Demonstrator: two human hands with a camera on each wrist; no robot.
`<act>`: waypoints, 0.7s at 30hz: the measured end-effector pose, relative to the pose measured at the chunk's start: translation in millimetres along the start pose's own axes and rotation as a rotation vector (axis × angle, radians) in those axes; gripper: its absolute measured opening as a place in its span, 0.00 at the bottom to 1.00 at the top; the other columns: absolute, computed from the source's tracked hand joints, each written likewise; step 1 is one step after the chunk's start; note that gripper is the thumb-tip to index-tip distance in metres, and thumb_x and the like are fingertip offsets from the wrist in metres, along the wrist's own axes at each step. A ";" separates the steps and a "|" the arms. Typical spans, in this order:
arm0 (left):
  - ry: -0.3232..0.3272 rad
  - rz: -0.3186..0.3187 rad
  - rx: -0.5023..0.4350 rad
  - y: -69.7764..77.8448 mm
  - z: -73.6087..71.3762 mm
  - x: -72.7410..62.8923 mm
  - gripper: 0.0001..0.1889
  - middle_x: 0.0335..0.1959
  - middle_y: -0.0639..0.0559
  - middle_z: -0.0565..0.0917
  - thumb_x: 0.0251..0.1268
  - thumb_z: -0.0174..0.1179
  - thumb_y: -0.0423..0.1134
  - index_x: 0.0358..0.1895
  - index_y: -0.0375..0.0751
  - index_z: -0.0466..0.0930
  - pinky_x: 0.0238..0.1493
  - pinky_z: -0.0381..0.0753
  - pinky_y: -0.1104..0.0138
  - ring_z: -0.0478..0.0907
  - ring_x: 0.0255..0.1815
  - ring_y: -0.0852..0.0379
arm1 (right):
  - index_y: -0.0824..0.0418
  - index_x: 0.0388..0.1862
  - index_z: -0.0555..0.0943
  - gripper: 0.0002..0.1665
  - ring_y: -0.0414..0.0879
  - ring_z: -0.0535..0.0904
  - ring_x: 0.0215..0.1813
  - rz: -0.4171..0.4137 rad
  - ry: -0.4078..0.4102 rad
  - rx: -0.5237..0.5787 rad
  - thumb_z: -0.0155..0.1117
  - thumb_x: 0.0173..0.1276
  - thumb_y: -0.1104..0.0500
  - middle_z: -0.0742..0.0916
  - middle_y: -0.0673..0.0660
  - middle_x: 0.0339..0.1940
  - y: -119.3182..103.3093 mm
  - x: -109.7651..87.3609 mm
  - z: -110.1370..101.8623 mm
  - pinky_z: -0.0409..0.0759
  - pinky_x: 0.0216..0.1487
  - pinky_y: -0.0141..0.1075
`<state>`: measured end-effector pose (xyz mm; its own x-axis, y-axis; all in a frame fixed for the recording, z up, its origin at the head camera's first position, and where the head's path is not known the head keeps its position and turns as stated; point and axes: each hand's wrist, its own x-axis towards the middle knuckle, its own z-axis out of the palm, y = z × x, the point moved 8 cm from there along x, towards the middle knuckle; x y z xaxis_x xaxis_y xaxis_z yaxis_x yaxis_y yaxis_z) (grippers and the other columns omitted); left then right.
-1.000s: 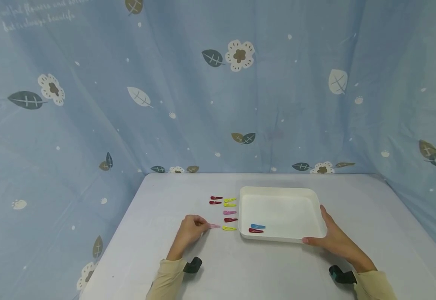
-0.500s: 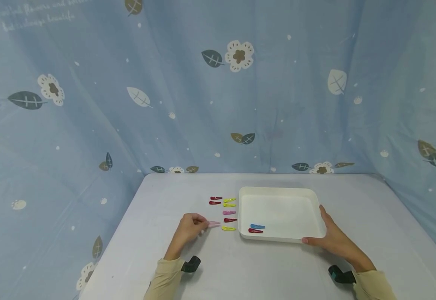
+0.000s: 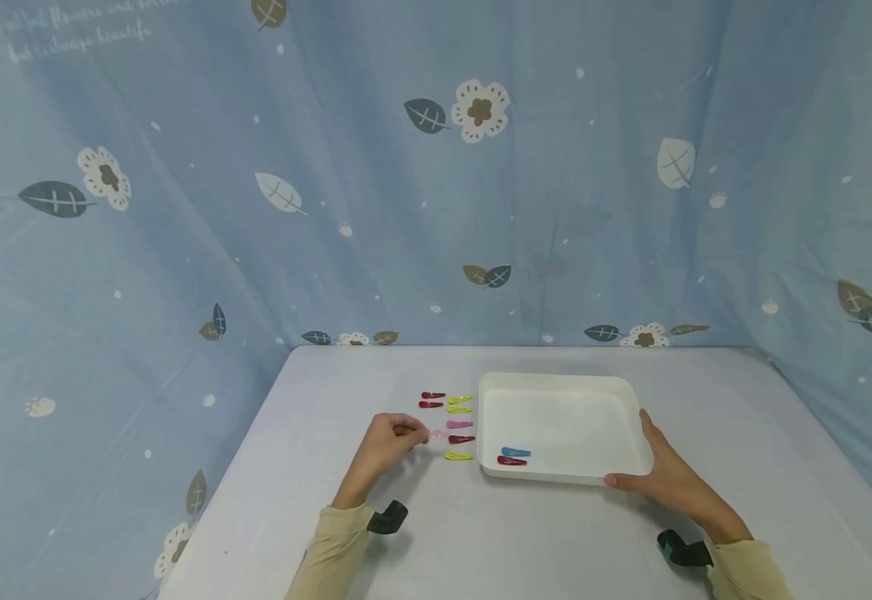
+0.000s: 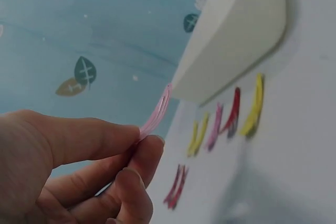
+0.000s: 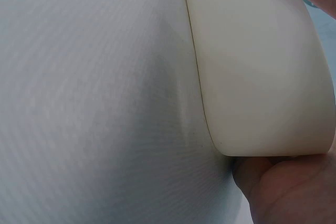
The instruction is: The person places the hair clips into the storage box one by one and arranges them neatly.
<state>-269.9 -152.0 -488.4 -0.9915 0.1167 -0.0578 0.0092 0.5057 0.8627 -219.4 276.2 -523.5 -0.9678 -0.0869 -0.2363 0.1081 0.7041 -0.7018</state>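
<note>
A pale pink snap hair clip (image 4: 157, 111) is pinched between the thumb and forefinger of my left hand (image 3: 387, 446), raised above the table left of the tray. Just past its tip lie a red hair clip (image 3: 462, 439) and a pink hair clip (image 3: 459, 424). My right hand (image 3: 672, 479) grips the near right corner of a white tray (image 3: 556, 477), thumb at the front wall and fingers along the right side. Inside the tray, near its front left corner, are a blue hair clip (image 3: 516, 452) and a dark red hair clip (image 3: 512, 461).
Beside the tray's left wall, a yellow hair clip (image 3: 458, 456) lies nearest and two more yellow clips (image 3: 459, 409) farther back. Two red clips (image 3: 431, 404) sit left of those. The white table (image 3: 526, 542) meets a blue patterned curtain (image 3: 376, 250) behind.
My left hand has lifted the pale pink clip from the table and moved it back and slightly right, towards the row of clips. The right hand and tray stay put.
</note>
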 end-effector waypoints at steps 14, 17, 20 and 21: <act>-0.041 0.009 -0.119 24.3 10.3 5.0 0.08 0.37 0.46 0.91 0.68 0.68 0.38 0.41 0.36 0.89 0.45 0.84 0.53 0.85 0.41 0.41 | 0.68 0.83 0.25 0.85 0.84 0.46 0.79 -0.025 0.014 0.002 0.80 0.56 0.40 0.44 0.82 0.82 -0.9 0.6 -0.5 0.53 0.70 0.78; -0.044 0.005 -0.126 29.1 12.2 5.6 0.08 0.37 0.47 0.91 0.68 0.69 0.38 0.42 0.37 0.89 0.45 0.83 0.52 0.84 0.41 0.42 | 0.68 0.83 0.25 0.85 0.85 0.47 0.79 -0.027 0.014 0.003 0.80 0.55 0.41 0.44 0.82 0.82 -0.3 0.7 0.0 0.54 0.70 0.78; -0.051 -0.008 -0.131 33.3 14.7 6.0 0.09 0.40 0.47 0.91 0.67 0.69 0.39 0.43 0.37 0.90 0.46 0.83 0.52 0.84 0.41 0.43 | 0.67 0.83 0.25 0.85 0.84 0.47 0.79 -0.025 0.011 0.004 0.80 0.55 0.40 0.44 0.82 0.82 -0.1 0.5 0.0 0.54 0.70 0.78; -0.052 -0.015 -0.131 34.1 15.5 6.3 0.09 0.40 0.47 0.91 0.67 0.69 0.39 0.43 0.37 0.90 0.46 0.83 0.53 0.84 0.41 0.44 | 0.67 0.83 0.24 0.85 0.84 0.47 0.79 -0.024 0.008 0.004 0.80 0.55 0.40 0.44 0.82 0.82 0.0 0.6 0.2 0.54 0.70 0.78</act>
<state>-273.8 -120.7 -467.1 -0.9833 0.1558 -0.0945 -0.0262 0.3922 0.9195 -219.9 276.0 -523.7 -0.9719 -0.0982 -0.2138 0.0856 0.6989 -0.7101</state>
